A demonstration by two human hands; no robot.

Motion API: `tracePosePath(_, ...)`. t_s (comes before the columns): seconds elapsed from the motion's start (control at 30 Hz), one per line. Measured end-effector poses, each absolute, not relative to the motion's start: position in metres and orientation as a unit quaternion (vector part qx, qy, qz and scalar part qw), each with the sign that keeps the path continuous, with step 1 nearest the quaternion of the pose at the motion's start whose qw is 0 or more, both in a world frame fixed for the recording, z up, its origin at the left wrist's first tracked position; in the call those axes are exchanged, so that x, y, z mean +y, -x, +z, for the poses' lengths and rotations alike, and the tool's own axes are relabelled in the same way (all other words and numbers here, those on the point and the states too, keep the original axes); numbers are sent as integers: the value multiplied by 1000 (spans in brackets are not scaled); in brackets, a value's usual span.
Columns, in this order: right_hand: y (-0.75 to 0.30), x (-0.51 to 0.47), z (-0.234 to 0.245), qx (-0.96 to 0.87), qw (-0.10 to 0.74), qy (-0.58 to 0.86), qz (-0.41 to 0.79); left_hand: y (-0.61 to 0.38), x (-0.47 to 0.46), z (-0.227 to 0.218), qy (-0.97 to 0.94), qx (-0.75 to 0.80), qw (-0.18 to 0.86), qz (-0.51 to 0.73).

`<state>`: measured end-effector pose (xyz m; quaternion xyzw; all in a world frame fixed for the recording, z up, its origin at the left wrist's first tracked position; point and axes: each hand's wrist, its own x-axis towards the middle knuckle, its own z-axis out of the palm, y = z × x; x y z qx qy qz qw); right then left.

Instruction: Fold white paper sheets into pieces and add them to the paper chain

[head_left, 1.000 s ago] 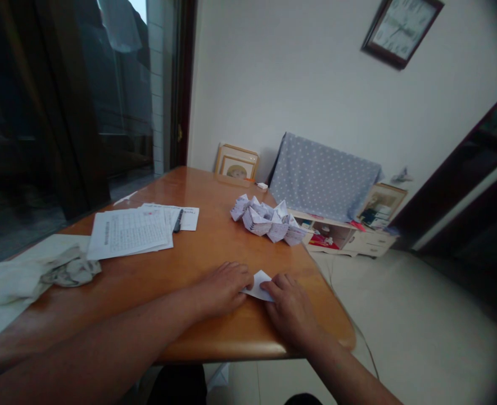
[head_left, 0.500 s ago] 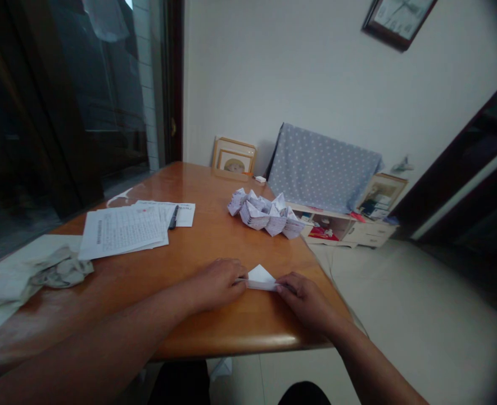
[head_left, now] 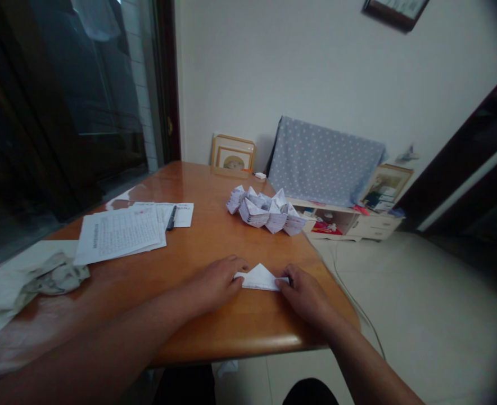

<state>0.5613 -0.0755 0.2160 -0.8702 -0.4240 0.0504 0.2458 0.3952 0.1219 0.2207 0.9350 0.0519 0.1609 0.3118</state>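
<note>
Two hands (head_left: 220,281) (head_left: 306,293) pinch folded paper (head_left: 260,279) at opposite ends.

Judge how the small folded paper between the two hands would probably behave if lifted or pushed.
The folded paper is probably very light, being small and thin. Its straight lower edge, with a folded band along it, is likely stiffer than unfolded paper. Its flat shape would probably slide rather than roll across the smooth-looking table.

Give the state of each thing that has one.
White paper, folded, peaked
Left hand, on the paper's left end
Right hand, pinching its right end
Paper shapes, folded, clustered
Printed sheets, flat, overlapping
Pen, lying down
Dotted cloth, draped
Grey bundle, crumpled
Cabinet drawers, shut
</note>
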Motion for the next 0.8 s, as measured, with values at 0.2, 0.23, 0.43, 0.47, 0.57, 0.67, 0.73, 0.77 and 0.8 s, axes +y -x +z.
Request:
tracePosePath(0.2, -563, -75, 212, -426, 232, 874, 43, -395, 115, 224, -955, -11, 221, 200)
tracePosePath(0.23, -564, -75, 212, -426, 233, 873, 45, -394, 113, 225, -956, -32, 218, 196)
tracePosePath(0.43, -565, -74, 212, -426, 239, 872, 48, -392, 109, 221, -964, -99, 214, 122)
tracePosePath(0.47, -566, -74, 212, -427, 240, 870, 48, -392, 109, 219, -965, -99, 213, 115)
tracePosePath(0.57, -566, -74, 212, -429, 240, 869, 49, -393, 111, 212, -965, -96, 218, 106)
tracePosePath(0.67, -567, -74, 212, -431, 239, 869, 52, -394, 112, 209, -961, -95, 236, 107)
tracePosePath(0.73, -567, -74, 213, -432, 240, 868, 56, -394, 112, 209, -959, -94, 243, 108)
tracePosePath(0.77, -567, -74, 213, -431, 240, 868, 56, -394, 112, 210, -960, -93, 242, 107)
tracePosePath(0.8, -567, -74, 213, -431, 241, 868, 56, -393, 112, 211, -962, -91, 237, 104)
